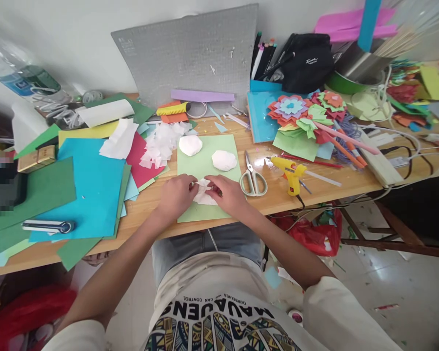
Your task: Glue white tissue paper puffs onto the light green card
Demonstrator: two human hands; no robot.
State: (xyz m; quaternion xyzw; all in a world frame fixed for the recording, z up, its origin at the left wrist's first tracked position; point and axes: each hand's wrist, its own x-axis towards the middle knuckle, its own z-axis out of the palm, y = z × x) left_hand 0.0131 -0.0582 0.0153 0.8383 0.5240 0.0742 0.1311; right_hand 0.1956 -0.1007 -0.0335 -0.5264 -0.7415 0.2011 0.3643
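Observation:
Over a light green sheet of paper (208,213), my left hand (177,195) and my right hand (229,194) pinch a crumpled piece of white tissue paper (205,195) between them. The fingers of both hands are closed on its edges. Two rounded white paper bundles (190,145) lie higher on the same sheet, one at the upper left and one at the right. Scissors (254,180) with pale handles rest just right of the sheet, blades pointing away from me. A loose pile of white tissue pieces (164,144) sits to the left.
A yellow hot glue gun (289,170) stands right of the scissors, its cord hanging over the table edge. Coloured paper (91,180) and a stapler (48,226) cover the left side. Layered paper flowers (292,109) lie at the back right. A grey cutting mat (190,58) leans on the wall.

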